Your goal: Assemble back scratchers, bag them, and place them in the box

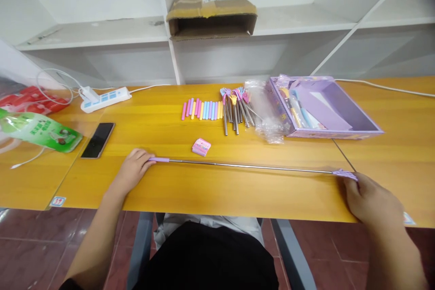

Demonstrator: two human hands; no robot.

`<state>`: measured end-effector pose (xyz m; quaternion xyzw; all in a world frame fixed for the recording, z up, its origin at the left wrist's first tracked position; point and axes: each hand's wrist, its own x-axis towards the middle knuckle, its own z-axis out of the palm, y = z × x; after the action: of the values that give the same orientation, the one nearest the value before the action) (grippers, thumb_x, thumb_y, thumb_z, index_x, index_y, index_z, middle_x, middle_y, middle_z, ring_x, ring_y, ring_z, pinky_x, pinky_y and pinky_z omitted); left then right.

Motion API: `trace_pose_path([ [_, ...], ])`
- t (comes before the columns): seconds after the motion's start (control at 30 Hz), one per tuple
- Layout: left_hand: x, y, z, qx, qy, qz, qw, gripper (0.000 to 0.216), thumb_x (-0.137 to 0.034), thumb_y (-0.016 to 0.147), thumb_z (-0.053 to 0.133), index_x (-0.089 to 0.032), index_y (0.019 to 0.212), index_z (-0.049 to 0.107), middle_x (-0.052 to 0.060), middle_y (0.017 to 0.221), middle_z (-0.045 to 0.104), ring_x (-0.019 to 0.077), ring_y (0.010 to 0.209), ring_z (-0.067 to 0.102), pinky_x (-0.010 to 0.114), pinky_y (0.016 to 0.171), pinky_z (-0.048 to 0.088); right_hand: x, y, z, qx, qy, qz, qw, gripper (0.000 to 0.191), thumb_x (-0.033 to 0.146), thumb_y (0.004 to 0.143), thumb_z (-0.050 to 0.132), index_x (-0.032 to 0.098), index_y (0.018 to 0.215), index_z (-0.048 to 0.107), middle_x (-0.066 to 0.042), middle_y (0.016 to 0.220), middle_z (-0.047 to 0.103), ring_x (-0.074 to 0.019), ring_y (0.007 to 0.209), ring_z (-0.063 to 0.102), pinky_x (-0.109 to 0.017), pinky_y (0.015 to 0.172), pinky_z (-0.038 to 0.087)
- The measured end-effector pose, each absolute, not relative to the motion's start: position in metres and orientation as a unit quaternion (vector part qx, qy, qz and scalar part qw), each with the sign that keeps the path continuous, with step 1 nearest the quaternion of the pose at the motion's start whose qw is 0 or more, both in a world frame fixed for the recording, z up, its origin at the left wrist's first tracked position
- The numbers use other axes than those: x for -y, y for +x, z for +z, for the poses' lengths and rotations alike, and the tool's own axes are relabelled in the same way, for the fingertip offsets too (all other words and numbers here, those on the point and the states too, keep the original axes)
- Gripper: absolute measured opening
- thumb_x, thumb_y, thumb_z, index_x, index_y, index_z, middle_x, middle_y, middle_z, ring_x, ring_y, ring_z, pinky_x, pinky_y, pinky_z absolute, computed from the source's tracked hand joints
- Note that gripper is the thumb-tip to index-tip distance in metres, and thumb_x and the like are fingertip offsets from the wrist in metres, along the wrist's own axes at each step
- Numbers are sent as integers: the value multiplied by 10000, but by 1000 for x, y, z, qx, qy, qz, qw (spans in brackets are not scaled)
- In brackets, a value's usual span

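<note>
A telescopic back scratcher [251, 166], drawn out long, stretches across the front of the table. Its purple handle end is pinched in my left hand [136, 167]. At the other end, my right hand [369, 199] grips the purple claw-shaped head. Just behind the rod lies a small stack of pink cards [201, 147]. Farther back, a row of pastel-coloured sleeves [202, 110] lies side by side. Beside them is a pile of shortened back scratchers [236, 106] with coloured hand-shaped heads and metal shafts.
Clear plastic bags [267, 118] lie against an open purple box [340, 133] holding packaged items. On the left are a phone [98, 140], a green-labelled bottle [44, 132] and a power strip [107, 99]. A cardboard box [212, 7] stands on the shelf.
</note>
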<state>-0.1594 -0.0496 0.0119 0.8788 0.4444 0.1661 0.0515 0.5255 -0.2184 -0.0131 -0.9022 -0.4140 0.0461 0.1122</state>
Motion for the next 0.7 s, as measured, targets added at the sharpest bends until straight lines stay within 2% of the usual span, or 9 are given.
trace_pose_path([
  [0.23, 46, -160, 10, -447, 873, 185, 62, 359, -493, 1108, 519, -219, 1143, 749, 86, 1023, 732, 276, 1009, 614, 417, 924, 507, 216, 521, -7, 395, -908, 62, 123, 188, 333, 935, 568, 281, 766, 632, -183, 971, 704, -255, 687, 495, -381, 677, 321],
  [0.43, 51, -160, 10, -439, 872, 199, 86, 339, -496, 1090, 557, -235, 1144, 767, 87, 1070, 764, 284, 1035, 596, 427, 944, 512, 216, 519, -7, 407, -911, 42, 48, 354, 432, 1049, 396, 264, 896, 666, -198, 1021, 720, -296, 757, 607, -383, 683, 378],
  [0.6, 52, -165, 10, -416, 877, 222, 95, 335, -479, 1087, 581, -224, 1160, 786, 90, 1056, 785, 273, 1009, 606, 421, 919, 532, 217, 511, -4, 410, -911, 29, 7, 491, 462, 1084, 294, 202, 1082, 711, -229, 1142, 740, -345, 902, 684, -399, 717, 433],
  [0.7, 53, -165, 12, -400, 882, 231, 92, 335, -469, 1089, 587, -211, 1172, 785, 90, 1048, 791, 269, 1014, 620, 409, 895, 543, 218, 501, -4, 404, -914, -5, -14, 522, 461, 1092, 272, 187, 1105, 715, -219, 1169, 744, -333, 895, 697, -393, 684, 430],
])
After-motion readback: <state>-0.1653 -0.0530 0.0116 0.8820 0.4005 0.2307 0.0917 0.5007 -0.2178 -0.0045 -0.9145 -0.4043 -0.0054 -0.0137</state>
